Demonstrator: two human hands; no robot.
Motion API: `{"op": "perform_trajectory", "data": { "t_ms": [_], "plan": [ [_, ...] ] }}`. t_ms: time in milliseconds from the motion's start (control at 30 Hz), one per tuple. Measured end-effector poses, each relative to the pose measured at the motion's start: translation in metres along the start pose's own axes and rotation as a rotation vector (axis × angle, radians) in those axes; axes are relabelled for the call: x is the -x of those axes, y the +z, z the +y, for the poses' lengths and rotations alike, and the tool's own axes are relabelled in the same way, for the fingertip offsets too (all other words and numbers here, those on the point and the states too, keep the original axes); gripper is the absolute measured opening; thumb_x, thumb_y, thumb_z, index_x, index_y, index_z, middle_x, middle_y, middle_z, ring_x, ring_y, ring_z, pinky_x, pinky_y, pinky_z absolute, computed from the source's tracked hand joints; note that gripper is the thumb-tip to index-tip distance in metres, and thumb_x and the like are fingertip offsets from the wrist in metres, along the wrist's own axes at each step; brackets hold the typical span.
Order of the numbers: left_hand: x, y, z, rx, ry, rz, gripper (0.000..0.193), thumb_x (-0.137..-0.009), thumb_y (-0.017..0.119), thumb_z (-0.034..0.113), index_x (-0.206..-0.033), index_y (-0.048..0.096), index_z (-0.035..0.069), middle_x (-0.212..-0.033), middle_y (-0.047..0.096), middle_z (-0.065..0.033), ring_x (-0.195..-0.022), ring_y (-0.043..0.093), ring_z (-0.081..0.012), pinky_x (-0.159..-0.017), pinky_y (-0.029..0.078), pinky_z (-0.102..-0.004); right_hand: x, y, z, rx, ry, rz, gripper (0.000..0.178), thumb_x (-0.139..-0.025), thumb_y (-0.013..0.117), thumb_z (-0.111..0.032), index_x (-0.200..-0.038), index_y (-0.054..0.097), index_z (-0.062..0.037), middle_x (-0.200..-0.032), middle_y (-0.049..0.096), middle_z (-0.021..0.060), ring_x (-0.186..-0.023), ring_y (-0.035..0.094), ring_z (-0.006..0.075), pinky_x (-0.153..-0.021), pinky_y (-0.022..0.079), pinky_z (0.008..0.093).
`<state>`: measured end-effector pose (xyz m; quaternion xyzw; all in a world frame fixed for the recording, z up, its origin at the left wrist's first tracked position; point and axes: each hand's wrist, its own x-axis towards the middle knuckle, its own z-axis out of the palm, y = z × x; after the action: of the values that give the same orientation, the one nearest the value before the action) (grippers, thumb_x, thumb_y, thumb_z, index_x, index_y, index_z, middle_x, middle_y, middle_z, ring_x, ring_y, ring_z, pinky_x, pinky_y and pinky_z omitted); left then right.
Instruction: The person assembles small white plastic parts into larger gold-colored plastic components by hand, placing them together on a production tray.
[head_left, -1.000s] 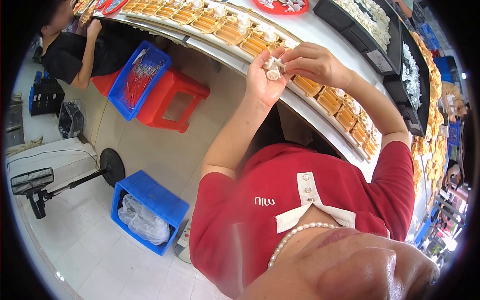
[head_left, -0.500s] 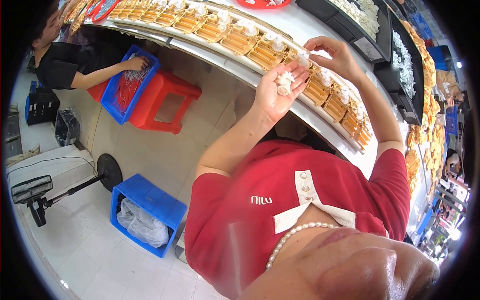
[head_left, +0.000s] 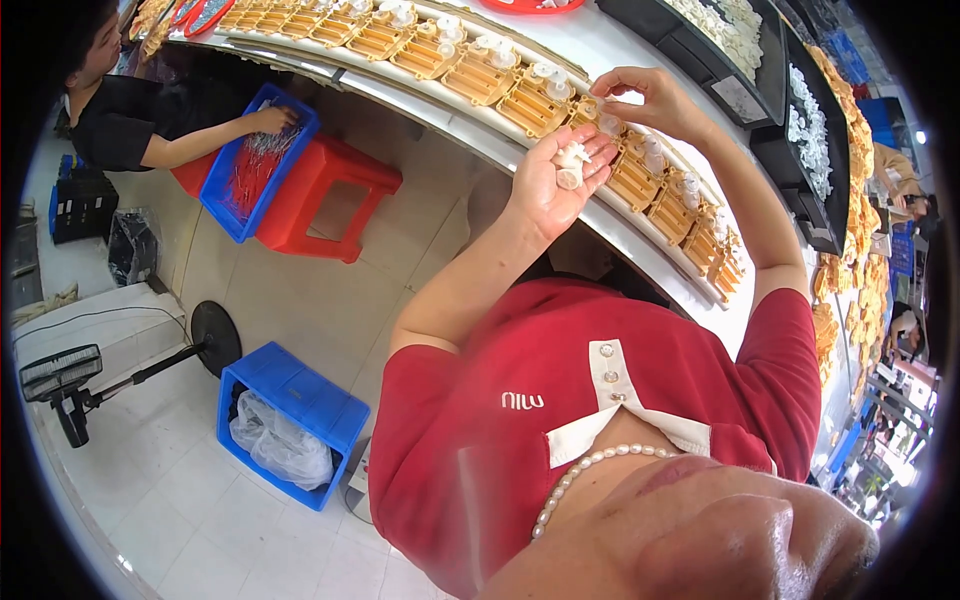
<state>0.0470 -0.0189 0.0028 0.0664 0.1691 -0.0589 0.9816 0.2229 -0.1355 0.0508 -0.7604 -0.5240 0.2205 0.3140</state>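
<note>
My left hand (head_left: 545, 190) is turned palm up, slightly cupped, and carries a few small white plastic parts (head_left: 570, 165). Just beyond it, my right hand (head_left: 655, 105) hovers over a long row of ribbed orange-yellow plastic shells (head_left: 480, 78). Its thumb and forefinger are curved and apart, with no part visible between them. Under those fingertips a white part (head_left: 609, 124) shows at the end of a shell, partly covered by my left fingers. Other shells along the row carry similar white round parts (head_left: 550, 80) at their far ends.
Black bins (head_left: 745, 100) of white parts stand beyond the row at right, with piled orange pieces (head_left: 860, 220) past them. At left, a co-worker's hand (head_left: 272, 120) reaches into a blue bin (head_left: 228, 195) beside a red stool (head_left: 330, 200). A fan (head_left: 65, 385) stands lower left.
My right hand has shifted slightly left, its fingers drawn closer together above the row. My left hand stays nearly still with the white parts on its palm.
</note>
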Motion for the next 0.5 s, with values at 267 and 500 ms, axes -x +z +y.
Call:
{"op": "perform_trajectory", "data": {
  "t_ms": [267,500],
  "plan": [
    [0.0,0.001,-0.001,0.026,-0.014,-0.014,0.036,-0.093,0.036,0.022,-0.12,0.042,-0.002,-0.118,0.049,-0.0165,-0.116,0.045,-0.0311,-0.101,0.033,-0.0425,-0.004,0.004,-0.01,0.326,-0.149,0.085,0.016,-0.077,0.067,-0.015,-0.088,0.064,-0.004,-0.091,0.064,0.0087,-0.084,0.06,0.0233,-0.074,0.047,0.0339],
    [-0.005,0.0,-0.006,0.053,-0.021,-0.08,0.037,-0.095,0.032,0.024,-0.117,0.047,-0.001,-0.112,0.054,-0.0156,-0.108,0.051,-0.0291,-0.095,0.038,-0.0425,0.029,0.011,-0.056,0.111,-0.337,0.062,0.013,-0.075,0.067,-0.006,-0.087,0.062,-0.0042,-0.094,0.062,0.0082,-0.087,0.058,0.0243,-0.075,0.048,0.0326]
  ]
}}
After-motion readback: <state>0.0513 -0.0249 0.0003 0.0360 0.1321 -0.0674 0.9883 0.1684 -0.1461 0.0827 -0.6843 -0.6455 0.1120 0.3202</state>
